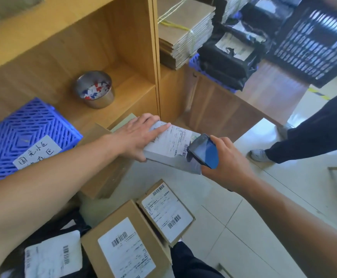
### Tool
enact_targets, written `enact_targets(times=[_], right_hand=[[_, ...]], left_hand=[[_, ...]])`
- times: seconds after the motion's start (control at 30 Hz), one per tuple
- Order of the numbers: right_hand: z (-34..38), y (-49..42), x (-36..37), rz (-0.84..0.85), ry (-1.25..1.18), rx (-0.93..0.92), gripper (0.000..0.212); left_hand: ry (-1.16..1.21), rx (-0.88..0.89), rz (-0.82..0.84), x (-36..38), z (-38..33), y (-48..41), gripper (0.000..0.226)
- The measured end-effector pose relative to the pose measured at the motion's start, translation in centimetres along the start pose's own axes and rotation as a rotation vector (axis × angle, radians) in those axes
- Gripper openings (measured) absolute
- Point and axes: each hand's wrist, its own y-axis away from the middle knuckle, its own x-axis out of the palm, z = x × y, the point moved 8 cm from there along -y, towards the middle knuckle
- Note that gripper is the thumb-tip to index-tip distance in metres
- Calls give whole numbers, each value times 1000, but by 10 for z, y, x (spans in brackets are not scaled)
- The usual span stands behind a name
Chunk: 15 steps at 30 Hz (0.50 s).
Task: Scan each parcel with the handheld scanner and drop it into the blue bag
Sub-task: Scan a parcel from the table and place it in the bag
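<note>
My left hand [138,135] grips a grey-white boxed parcel [173,157] by its left end and holds it up in mid-frame, shipping label facing up. My right hand [225,161] grips the black handheld scanner [203,151], whose head sits right over the barcode at the label's right edge. Below lie a large brown carton [123,243] and a smaller brown box [166,211], both labelled, and a white soft mailer [52,255] on dark material. No blue bag is visible in the head view.
A blue plastic crate [23,135] with a handwritten note stands at left, a steel cup [94,91] on the wooden shelf [123,81] behind. Flattened cartons [185,33] and black parcels [229,57] are stacked at the back. Another person's legs [312,137] stand at right on the tiled floor.
</note>
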Motion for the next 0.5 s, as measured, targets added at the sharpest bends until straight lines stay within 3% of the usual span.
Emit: enact_targets(times=[0.27,0.5], right_hand=[[80,25,-27,-40,109,-244,90],[185,57,-23,-56,166,-504,90]], left_hand=[[-188,-82,-198,-74,24,104,130],[-214,-224,-46,-63,37,196,146]])
